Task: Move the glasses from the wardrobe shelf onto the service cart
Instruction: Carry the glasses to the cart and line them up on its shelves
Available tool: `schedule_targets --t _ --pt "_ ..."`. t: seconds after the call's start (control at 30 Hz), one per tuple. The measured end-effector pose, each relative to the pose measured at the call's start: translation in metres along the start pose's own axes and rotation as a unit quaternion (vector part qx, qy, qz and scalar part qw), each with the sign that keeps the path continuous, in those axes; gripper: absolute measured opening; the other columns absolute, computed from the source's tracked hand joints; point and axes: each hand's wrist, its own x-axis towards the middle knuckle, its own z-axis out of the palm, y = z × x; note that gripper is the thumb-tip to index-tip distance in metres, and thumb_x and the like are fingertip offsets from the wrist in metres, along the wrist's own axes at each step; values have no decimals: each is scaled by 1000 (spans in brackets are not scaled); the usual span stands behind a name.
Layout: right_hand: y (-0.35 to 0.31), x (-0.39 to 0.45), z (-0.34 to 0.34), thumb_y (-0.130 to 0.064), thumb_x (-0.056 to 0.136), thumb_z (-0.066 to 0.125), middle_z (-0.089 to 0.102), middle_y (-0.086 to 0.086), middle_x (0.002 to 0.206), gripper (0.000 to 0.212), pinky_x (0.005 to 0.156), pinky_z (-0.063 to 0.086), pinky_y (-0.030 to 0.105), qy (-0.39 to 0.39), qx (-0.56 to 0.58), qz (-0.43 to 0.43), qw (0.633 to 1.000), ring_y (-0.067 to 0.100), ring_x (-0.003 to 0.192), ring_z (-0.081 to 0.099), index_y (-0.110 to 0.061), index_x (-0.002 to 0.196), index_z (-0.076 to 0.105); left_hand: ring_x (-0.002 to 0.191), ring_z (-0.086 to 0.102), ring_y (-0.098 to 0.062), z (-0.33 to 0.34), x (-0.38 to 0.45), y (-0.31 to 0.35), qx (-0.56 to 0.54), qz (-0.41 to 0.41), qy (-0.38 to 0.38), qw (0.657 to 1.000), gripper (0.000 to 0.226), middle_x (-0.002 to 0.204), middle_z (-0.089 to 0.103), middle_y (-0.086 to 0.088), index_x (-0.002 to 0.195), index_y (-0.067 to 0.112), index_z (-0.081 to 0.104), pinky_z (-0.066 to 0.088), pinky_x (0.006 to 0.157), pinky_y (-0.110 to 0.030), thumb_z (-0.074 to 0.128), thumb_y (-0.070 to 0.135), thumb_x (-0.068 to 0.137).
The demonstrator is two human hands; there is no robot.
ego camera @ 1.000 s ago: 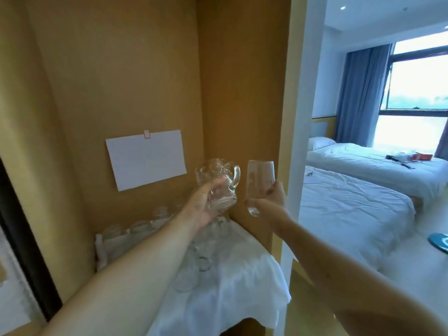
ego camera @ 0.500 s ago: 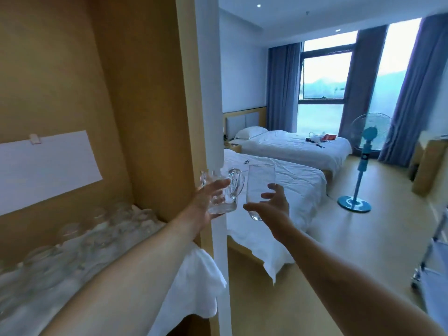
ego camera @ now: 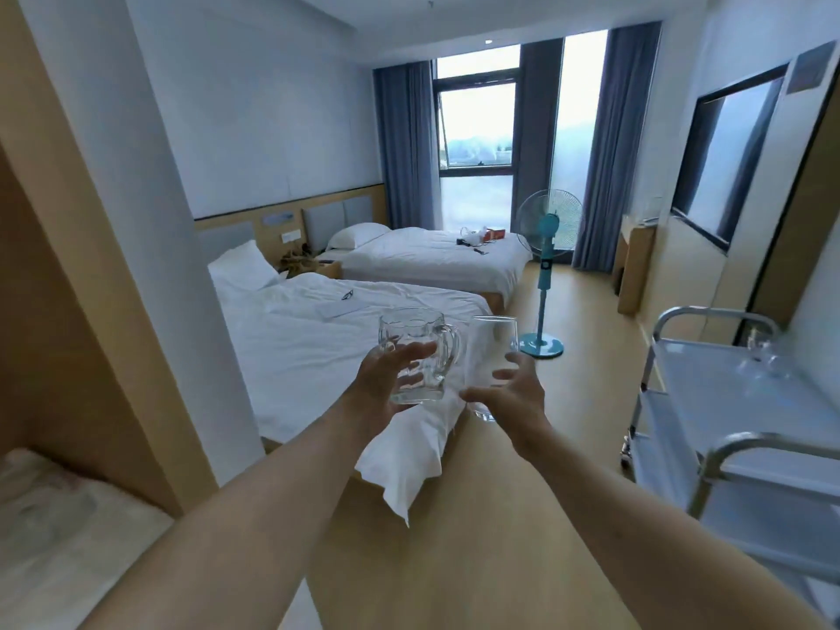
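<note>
Two glasses are up in front of me in the head view, one in each hand. My left hand [ego camera: 379, 393] wraps its fingers round the body of a glass mug [ego camera: 416, 354], the handle pointing right and the mug upright. My right hand [ego camera: 511, 397] holds a plain tumbler [ego camera: 491, 356] low down, thumb on the near side and fingers curled round the far side; it stands upright too, just beside the mug's handle. I cannot tell whether the two touch. Both are held out over the floor, in front of the corner of the nearer bed [ego camera: 327, 352]. The service cart [ego camera: 718, 388] stands well off to the right, with a few small glasses [ego camera: 763, 352] on its top shelf. A teal fan [ego camera: 547, 266] stands beyond.
</note>
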Motion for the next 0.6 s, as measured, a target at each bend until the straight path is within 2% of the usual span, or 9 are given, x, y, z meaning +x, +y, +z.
schedule_targets --t 0.07,0.1,0.2,0.33,0.47,0.6 --pt "8 16 -25 -17 57 97 60 5 113 94 73 53 27 10 -3 4 1000 22 102 63 -22 135 44 110 68 -26 26 14 -5 1 -7 -22 1000 39 107 77 0 101 34 77 60 89 -46 87 37 63" --pt "12 23 -36 -17 57 97 60 5 112 94 69 50 25 15 -3 8 1000 22 101 64 -21 135 44 108 69 -26 38 21 -8 1 -11 -32 999 39 105 77 1 102 34 77 60 88 -45 86 36 64" --pt "23 44 -62 -15 58 97 59 6 112 93 72 51 27 28 -3 22 999 23 100 64 -20 134 44 111 69 -31 68 41 -18 3 -23 -49 999 59 113 75 -7 120 23 70 57 94 -50 85 34 65" --pt "40 68 -87 -15 57 97 58 4 110 92 73 52 29 52 1 41 998 22 99 65 -22 131 44 107 71 -30 100 68 -28 4 -36 -72 997 58 114 75 -10 119 17 70 61 86 -45 84 30 64" --pt "58 94 -106 -18 56 97 58 0 108 91 67 48 25 85 -2 57 995 19 98 64 -25 129 43 115 67 -37 122 104 -39 7 -36 -113 993 64 121 72 -16 127 12 66 52 101 -56 81 26 66" --pt "76 127 -118 -19 56 97 57 0 109 93 66 47 25 117 -9 76 990 15 95 61 -25 131 42 117 65 -38 140 152 -47 22 -45 -138 989 76 124 70 -14 134 17 60 51 100 -60 84 27 62"
